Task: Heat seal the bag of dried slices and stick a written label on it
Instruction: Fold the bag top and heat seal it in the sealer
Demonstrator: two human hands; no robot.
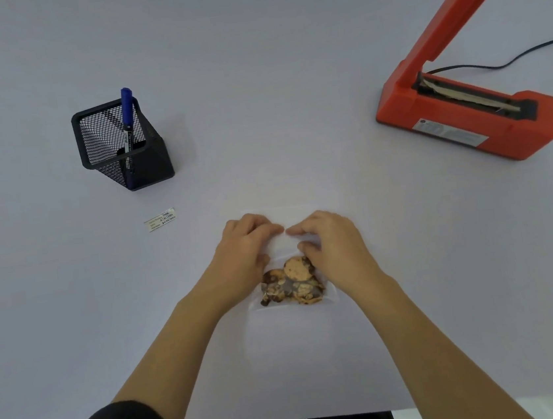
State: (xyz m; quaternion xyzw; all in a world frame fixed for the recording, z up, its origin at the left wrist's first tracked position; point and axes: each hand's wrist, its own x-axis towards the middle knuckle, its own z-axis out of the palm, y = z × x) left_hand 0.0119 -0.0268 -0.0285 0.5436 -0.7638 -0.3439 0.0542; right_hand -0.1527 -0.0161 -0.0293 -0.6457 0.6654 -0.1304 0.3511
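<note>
Head view: bag point(287, 242) lies flat near the worktop point(288, 87) front edge, centre, long axis running away from the person, dried slices point(292, 285) bunched at its near end. Left hand point(243, 247) and right hand point(332, 242) press its empty upper half, fingers bent and flat on the film; a pinch can't be confirmed. Sealer point(467, 111) sits open toward the far right, nearer the right hand. Written label point(160, 219) lies left; pen point(127, 123) stands in mesh holder point(119, 144).

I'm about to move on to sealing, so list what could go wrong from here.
1. The dried slices sit high in the bag; some could slide under the seal line.
2. The heat sealer stands off to the right with its arm raised; carrying the open bag there may spill.
3. The label lies loose and could be brushed away.
</note>
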